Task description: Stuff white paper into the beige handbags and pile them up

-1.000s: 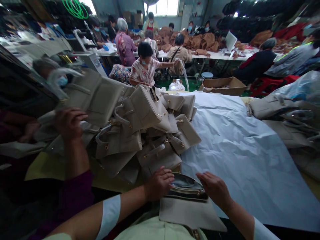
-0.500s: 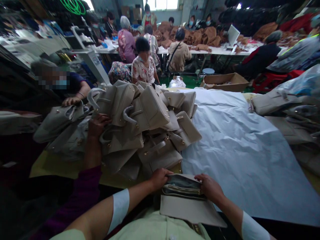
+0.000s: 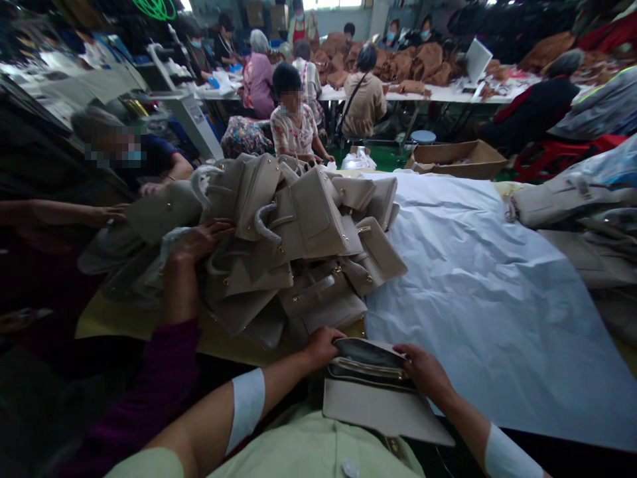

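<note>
A light beige handbag point(image 3: 388, 410) is held close against my body, its flap folded down toward me and its mouth spread. Dark lining and a zipped inner pocket show inside. My left hand point(image 3: 323, 348) grips the far left corner of the rim, fingers closed round the edge. At the right corner, my right hand point(image 3: 423, 372) pinches the rim, with some fingertips hidden inside. Just beyond my left hand lies a heap of similar beige handbags point(image 3: 313, 219) with wrapped handles and small gold fittings.
Crumpled white sheeting point(image 3: 478, 285) covers the table on the right. More beige bags point(image 3: 587, 252) lie at the far right edge. A co-worker's hand point(image 3: 202, 242) with a purple sleeve point(image 3: 149, 392) reaches onto the heap from the left. A cardboard box point(image 3: 455, 161) stands beyond the table.
The view has shifted slightly. Co-workers' hands have moved at the left of the heap, where one bag now lies higher. My hands still hold the same handbag by its rim.
</note>
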`<state>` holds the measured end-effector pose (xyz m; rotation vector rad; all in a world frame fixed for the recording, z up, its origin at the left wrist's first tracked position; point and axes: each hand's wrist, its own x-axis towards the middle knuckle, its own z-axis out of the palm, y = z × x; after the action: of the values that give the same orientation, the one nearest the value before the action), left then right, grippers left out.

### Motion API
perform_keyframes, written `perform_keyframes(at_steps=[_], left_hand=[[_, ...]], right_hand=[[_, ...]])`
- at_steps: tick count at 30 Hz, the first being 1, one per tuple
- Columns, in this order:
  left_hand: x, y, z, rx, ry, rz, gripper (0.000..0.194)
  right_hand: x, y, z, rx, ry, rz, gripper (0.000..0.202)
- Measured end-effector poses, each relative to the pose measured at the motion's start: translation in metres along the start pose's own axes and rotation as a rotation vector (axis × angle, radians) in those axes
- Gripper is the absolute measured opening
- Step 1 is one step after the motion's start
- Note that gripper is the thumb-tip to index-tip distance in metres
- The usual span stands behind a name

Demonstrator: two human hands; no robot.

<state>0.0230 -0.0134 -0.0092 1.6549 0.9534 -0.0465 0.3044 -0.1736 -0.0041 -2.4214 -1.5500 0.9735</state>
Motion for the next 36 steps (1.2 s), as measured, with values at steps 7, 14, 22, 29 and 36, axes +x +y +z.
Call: perform_keyframes(at_steps=[7, 14, 22, 29, 36], left_hand=[[-0.005, 0.006, -0.008, 0.011, -0.048, 0.024, 0.044], [-0.007, 0.029, 0.004, 0.357, 0.118, -0.192, 0.037], [-0.041, 0.003, 0.0, 0.334, 0.234, 0.415, 0.032], [-0.034, -0.013, 0.0, 0.6, 0.094, 0.466, 0.02], [-0.03, -0.02, -0.002, 0.606, 0.113, 0.505, 0.005]], right_hand=[[-0.004, -0.017, -0.004, 0.035, -0.025, -0.075, 0.049], [0.009, -0.031, -0.003, -0.049, -0.119, -0.018, 0.053], [-0.022, 0.005, -0.027, -0.116, 0.084, -0.598, 0.014], [-0.019, 0.007, -0.013, -0.365, 0.094, -0.691, 0.02], [-0.024, 0.019, 0.003, -0.294, 0.26, -0.708, 0.021]])
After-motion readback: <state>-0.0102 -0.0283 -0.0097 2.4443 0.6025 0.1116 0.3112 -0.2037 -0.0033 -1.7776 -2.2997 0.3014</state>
